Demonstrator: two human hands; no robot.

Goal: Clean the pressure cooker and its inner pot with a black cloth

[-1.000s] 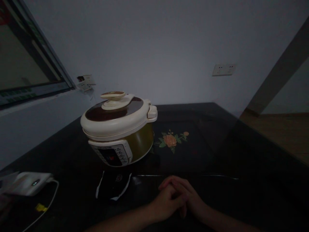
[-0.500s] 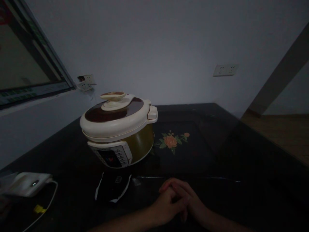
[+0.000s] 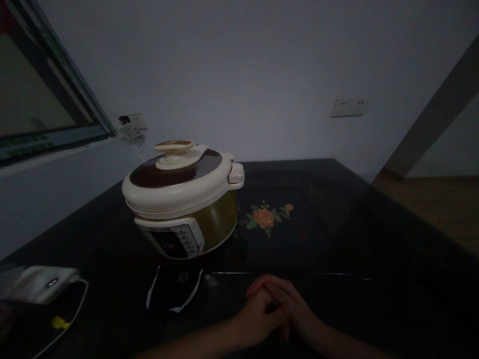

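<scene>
My left hand and my right hand are clasped together at the table's near side, fingers wrapped over one another. Nothing else shows between them, though some fingers are hidden. Left of the hands lies a black cloth-like item with white edges and a small emblem. Just behind that stands an electric pressure cooker with a cream rim, a brown lid top and a gold-green body. Its lid is on, and the control panel faces the near left.
A white device with a cable and a yellow tag lies at the left. The dark glossy table bears a flower print. Wall sockets are on the back wall; a window is at upper left.
The view has shifted very slightly. Both hands stay clasped in the same place, and the cooker and the black item have not moved.
</scene>
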